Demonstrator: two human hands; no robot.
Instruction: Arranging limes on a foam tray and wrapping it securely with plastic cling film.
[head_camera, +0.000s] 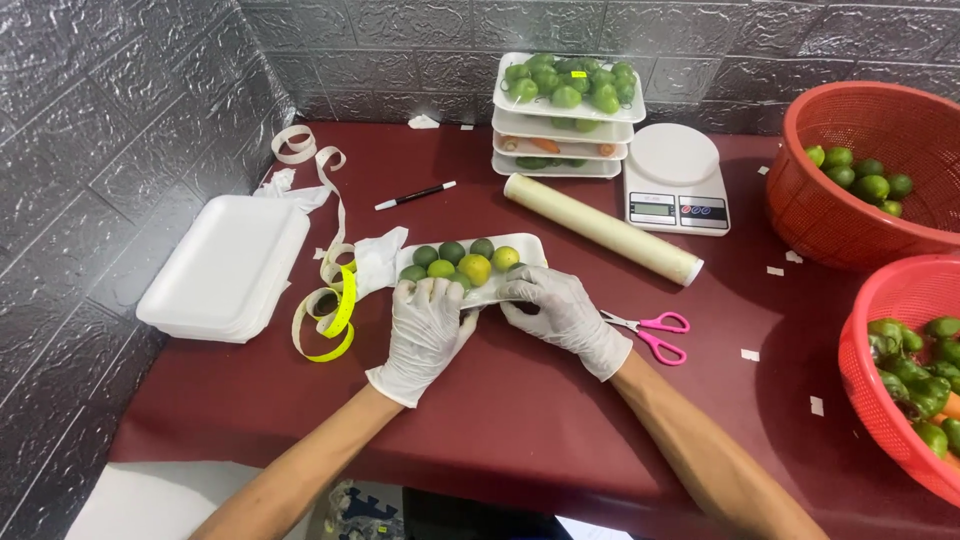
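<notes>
Here, both gloved hands are gripping a white foam tray of limes (520, 250) lying on the dark red table (520, 420), near its middle. The left hand (425, 325) is clasping the tray's near-left edge, fingers curled over the rim, while the right hand (560, 310) is closing on the near-right edge. Pink scissors (655, 333) are lying just right of the right hand, and a roll of cling film (600, 228) is stretching diagonally beyond the tray. To the left, a stack of empty foam trays (225, 265) is sitting beside yellow tape (335, 325). Farther back, filled trays (565, 110) are standing next to a white scale (675, 175).
</notes>
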